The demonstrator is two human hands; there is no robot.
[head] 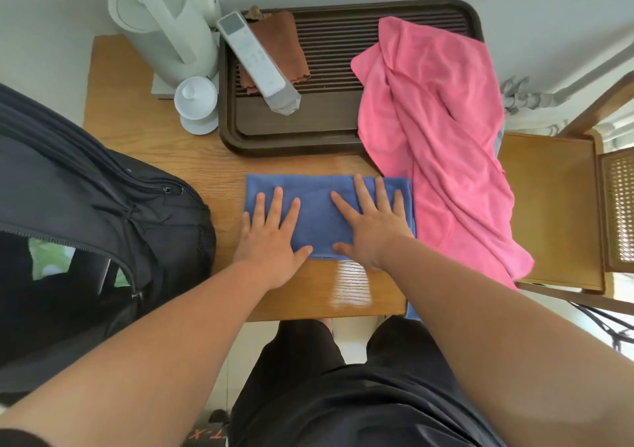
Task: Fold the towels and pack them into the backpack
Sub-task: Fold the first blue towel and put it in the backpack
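A blue towel (317,222), folded into a rectangle, lies flat on the wooden table (151,144) near its front edge. My left hand (271,237) presses on its left half with fingers spread and straight. My right hand (372,222) lies flat on its right half the same way. A pink towel (435,138) lies rumpled and unfolded to the right, draped from the tray over the table's right edge. A black backpack (85,227) stands at the left with its top zip open, showing a dark inside with something green in it.
A dark slatted tray (329,103) at the back holds a white remote (255,62) on a brown cloth (283,40). A white kettle (161,24) and a lidded white cup (196,103) stand back left. A wooden chair (555,213) is at the right.
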